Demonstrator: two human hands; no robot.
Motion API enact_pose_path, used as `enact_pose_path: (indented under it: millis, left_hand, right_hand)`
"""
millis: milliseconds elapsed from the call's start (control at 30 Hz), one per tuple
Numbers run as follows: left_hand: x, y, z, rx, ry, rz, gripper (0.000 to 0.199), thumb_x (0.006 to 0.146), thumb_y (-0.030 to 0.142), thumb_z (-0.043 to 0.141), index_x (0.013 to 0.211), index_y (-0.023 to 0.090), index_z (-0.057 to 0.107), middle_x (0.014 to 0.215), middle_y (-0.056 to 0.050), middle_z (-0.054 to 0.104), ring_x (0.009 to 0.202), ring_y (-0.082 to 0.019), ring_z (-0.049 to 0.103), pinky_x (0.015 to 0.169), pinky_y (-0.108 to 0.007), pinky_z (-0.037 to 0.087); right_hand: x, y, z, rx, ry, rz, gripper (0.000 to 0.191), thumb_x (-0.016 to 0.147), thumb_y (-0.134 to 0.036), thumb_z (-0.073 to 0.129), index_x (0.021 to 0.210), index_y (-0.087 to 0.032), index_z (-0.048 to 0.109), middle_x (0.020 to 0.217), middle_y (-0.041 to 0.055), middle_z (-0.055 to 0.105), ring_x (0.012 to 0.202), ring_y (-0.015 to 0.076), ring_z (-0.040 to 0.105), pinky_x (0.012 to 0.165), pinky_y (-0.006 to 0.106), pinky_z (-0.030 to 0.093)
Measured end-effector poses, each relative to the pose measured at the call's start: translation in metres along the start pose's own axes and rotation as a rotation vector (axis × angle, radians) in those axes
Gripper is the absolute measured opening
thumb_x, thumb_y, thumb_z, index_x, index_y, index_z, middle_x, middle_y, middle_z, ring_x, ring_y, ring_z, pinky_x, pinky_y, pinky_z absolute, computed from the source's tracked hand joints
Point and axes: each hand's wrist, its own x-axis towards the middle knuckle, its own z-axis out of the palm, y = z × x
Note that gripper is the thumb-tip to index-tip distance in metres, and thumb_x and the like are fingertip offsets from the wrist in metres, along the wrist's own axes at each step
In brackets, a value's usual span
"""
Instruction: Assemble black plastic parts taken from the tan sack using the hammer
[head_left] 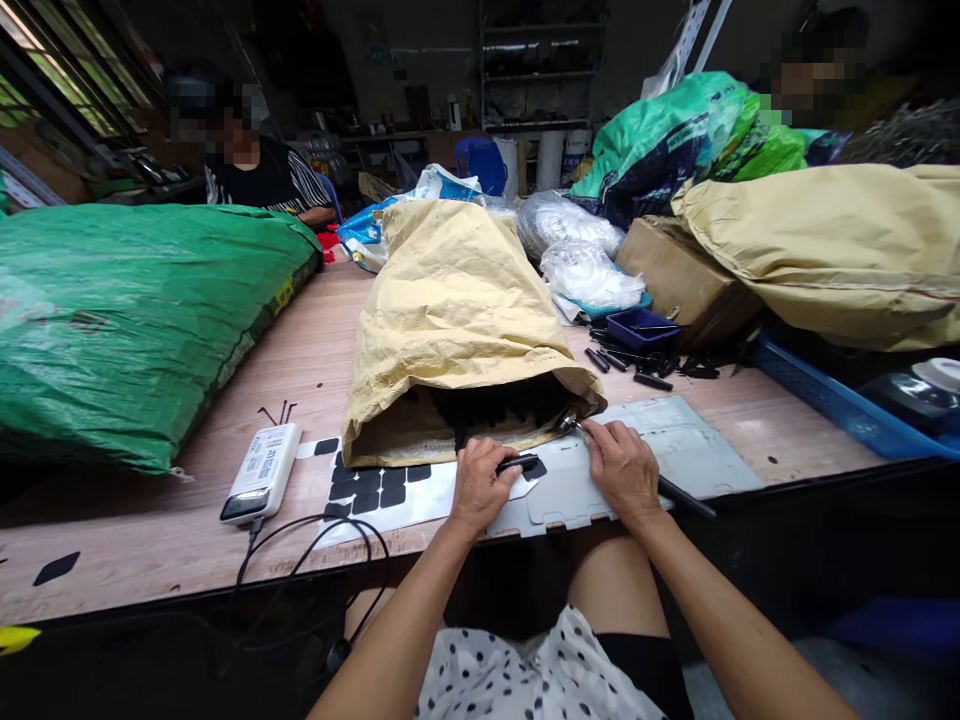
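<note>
My left hand (481, 484) is closed around a short black cylindrical piece (519, 463), just in front of the open mouth of a tan woven sack (457, 300). Dark pieces (510, 402) show inside the sack. In my right hand (621, 468) is a tool with a shiny metal head (568, 424) and a black handle (686, 497) that sticks out behind the palm. Below both hands lie a grey board (675, 440) and a white sheet with black square stickers (366, 500).
A white power bank (261, 473) with a cable lies left. A large green sack (135, 320) fills the left side. Black parts, a purple tray (643, 327), a cardboard box (675, 275) and a blue basket (847, 400) lie right. Two people sit across.
</note>
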Motion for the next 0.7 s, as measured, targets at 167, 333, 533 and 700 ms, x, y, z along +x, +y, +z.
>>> enact_pose_path:
  millis: [167, 333, 533, 700]
  left_hand:
    - [-0.001, 0.000, -0.002, 0.003, -0.007, 0.008, 0.016, 0.091, 0.028, 0.062, 0.103, 0.026, 0.073, 0.098, -0.002, 0.068, 0.099, -0.022, 0.053, 0.089, -0.038, 0.037]
    - [0.001, 0.000, -0.001, 0.027, -0.012, 0.012, 0.018, 0.095, 0.031, 0.058, 0.103, 0.027, 0.073, 0.098, -0.002, 0.068, 0.099, -0.022, 0.053, 0.089, -0.038, 0.037]
    - [-0.019, 0.021, -0.013, 0.021, -0.066, 0.136, 0.028, 0.102, 0.037, 0.046, 0.106, 0.023, 0.070, 0.097, -0.006, 0.068, 0.096, -0.024, 0.055, 0.087, -0.039, 0.039]
    - [-0.084, 0.039, -0.017, -0.124, -0.405, 0.216, 0.033, 0.103, 0.042, 0.041, 0.112, 0.027, 0.069, 0.094, -0.007, 0.070, 0.089, -0.021, 0.064, 0.083, -0.035, 0.045]
  right_hand:
    - [0.002, -0.001, -0.002, -0.006, -0.014, 0.017, 0.026, 0.098, -0.026, 0.051, 0.117, -0.022, 0.068, 0.092, 0.0058, 0.063, 0.087, 0.0217, 0.050, 0.075, 0.033, 0.033]
    - [0.002, 0.001, 0.000, 0.005, -0.021, 0.022, 0.025, 0.097, -0.026, 0.051, 0.116, -0.022, 0.067, 0.093, 0.0065, 0.062, 0.087, 0.0221, 0.049, 0.073, 0.033, 0.032]
    - [0.002, 0.001, 0.000, 0.014, -0.027, 0.019, 0.024, 0.096, -0.026, 0.051, 0.115, -0.021, 0.066, 0.093, 0.0066, 0.062, 0.088, 0.0222, 0.050, 0.074, 0.032, 0.032]
    - [0.002, 0.001, 0.001, 0.014, -0.029, 0.020, 0.024, 0.095, -0.025, 0.051, 0.114, -0.021, 0.066, 0.093, 0.0072, 0.061, 0.088, 0.0228, 0.049, 0.073, 0.033, 0.032]
